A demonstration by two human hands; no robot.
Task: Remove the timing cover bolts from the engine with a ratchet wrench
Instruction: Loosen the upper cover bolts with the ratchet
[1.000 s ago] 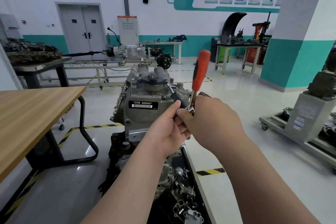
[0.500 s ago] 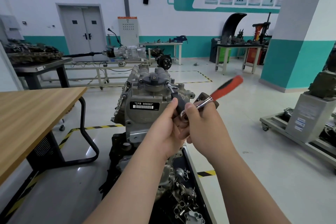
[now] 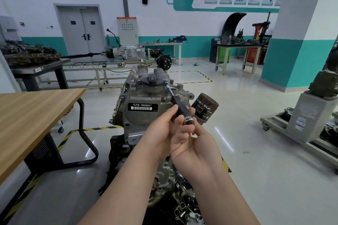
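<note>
The grey engine (image 3: 155, 97) stands upright in front of me, its timing cover (image 3: 139, 122) carrying a black label "CFB 666660". A ratchet wrench's black extension bar (image 3: 178, 104) slants up to a bolt (image 3: 166, 84) near the top of the cover. My left hand (image 3: 161, 133) pinches the lower part of the bar between thumb and fingers. My right hand (image 3: 193, 148) holds the wrench at its shiny ratchet head (image 3: 188, 120); its orange handle is hidden behind that hand.
A rusty black oil filter (image 3: 204, 109) sticks out of the engine just right of the ratchet head. A wooden table (image 3: 36, 107) stands at the left. Loose metal parts (image 3: 184, 206) lie below the engine. A trolley with machinery (image 3: 307, 120) is on the right.
The orange handle swung from upright over to the right and down, and is now out of sight behind my right hand. The oil filter has come into view. My left hand stayed on the bar.
</note>
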